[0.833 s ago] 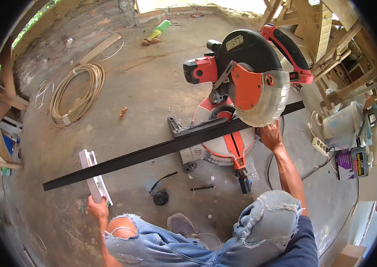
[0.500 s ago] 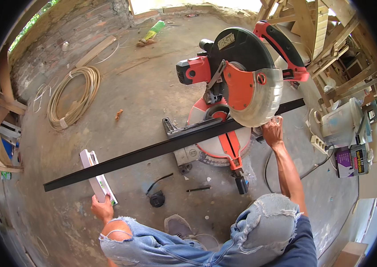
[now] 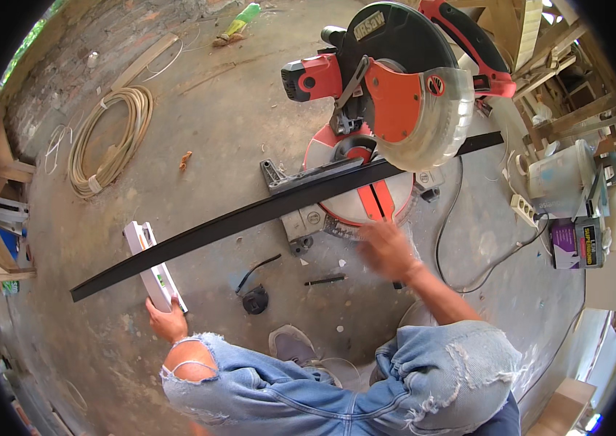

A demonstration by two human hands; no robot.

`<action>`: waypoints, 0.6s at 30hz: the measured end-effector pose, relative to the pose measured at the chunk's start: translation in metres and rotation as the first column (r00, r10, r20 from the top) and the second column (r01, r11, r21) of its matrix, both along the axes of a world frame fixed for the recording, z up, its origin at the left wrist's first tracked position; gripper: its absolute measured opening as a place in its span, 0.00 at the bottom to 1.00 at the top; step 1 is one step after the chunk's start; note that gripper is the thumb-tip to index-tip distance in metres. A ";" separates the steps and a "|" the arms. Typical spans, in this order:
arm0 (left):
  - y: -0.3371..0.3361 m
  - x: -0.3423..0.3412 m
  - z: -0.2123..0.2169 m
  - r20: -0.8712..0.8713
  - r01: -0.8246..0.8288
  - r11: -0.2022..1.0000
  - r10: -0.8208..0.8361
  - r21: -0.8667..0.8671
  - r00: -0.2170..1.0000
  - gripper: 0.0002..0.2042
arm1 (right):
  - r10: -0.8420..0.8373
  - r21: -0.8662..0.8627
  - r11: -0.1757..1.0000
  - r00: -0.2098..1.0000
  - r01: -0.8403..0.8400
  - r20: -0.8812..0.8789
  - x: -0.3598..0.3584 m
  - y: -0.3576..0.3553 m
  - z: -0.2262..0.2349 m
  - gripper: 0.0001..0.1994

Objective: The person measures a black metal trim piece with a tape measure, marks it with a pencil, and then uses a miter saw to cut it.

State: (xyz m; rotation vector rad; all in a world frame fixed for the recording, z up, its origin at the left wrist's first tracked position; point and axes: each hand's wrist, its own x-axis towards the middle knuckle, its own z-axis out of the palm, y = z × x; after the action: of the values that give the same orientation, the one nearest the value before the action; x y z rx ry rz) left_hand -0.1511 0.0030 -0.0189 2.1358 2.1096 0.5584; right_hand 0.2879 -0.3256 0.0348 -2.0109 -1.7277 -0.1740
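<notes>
A long black metal bar (image 3: 235, 223) lies slantwise across the round table of a red and black miter saw (image 3: 402, 94), against its fence. Under the bar's left part, a white spirit level (image 3: 155, 280) with a green vial stretches over the floor. My left hand (image 3: 168, 320) closes around the level's near end, thumb on top. At the front of the saw table, my right hand (image 3: 389, 251) covers most of the saw's front handle; motion smears its fingers, so its grip cannot be made out. The saw head is raised above the bar.
A tape measure (image 3: 255, 299) and a black pencil (image 3: 325, 280) lie on the floor before my knees. Coiled hose (image 3: 112, 142) rests at the left. On the right are a power strip (image 3: 523, 209), its cable, a bucket (image 3: 558, 182) and stacked wood (image 3: 577, 116).
My right hand has left the bar beside the blade guard and come left and nearer, to the saw's front. My left hand stays on the spirit level. The view has shifted slightly.
</notes>
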 end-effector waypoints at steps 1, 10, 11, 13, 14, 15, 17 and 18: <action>0.003 -0.008 -0.002 -0.034 -0.023 0.995 0.027 0.095 0.999 0.38 | 0.099 -0.093 0.990 0.994 -0.103 -0.050 -0.032 0.011 -0.005 0.15; -0.114 0.087 0.029 0.046 0.893 0.421 -0.900 -0.156 0.433 0.45 | 0.141 -0.247 0.960 0.990 -0.135 0.009 -0.098 0.014 -0.072 0.14; -0.115 0.088 0.009 0.092 0.901 0.396 -0.905 -0.179 0.416 0.44 | 0.118 -0.254 0.961 0.992 -0.106 0.035 -0.096 0.011 -0.073 0.14; -0.118 0.097 0.003 0.140 0.908 0.320 -0.920 -0.269 0.365 0.40 | 0.108 -0.235 0.959 0.969 -0.161 -0.223 -0.090 -0.002 -0.071 0.15; -0.116 0.093 0.001 0.152 0.911 0.320 -0.918 -0.261 0.366 0.39 | 0.094 -0.229 0.963 0.972 -0.143 -0.214 -0.091 0.000 -0.067 0.15; -0.114 0.090 0.000 0.166 0.913 0.319 -0.916 -0.254 0.366 0.38 | -0.027 -0.221 0.970 0.854 -0.103 -0.519 -0.095 0.002 -0.058 0.14; -0.115 0.094 0.017 0.269 0.915 0.309 -0.886 -0.260 0.376 0.35 | -0.130 -0.210 0.976 0.638 -0.051 -0.759 -0.092 0.005 -0.038 0.13; -0.121 0.104 0.025 0.365 0.940 0.265 -0.871 -0.218 0.330 0.33 | -0.105 -0.168 0.984 0.581 -0.056 -0.807 -0.088 0.000 -0.028 0.14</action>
State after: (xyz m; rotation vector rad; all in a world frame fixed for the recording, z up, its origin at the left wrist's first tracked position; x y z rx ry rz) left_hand -0.0474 -0.1178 0.0062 2.4038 0.4644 0.1077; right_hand 0.2003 -0.3256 0.0068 -1.7643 -1.1054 0.8263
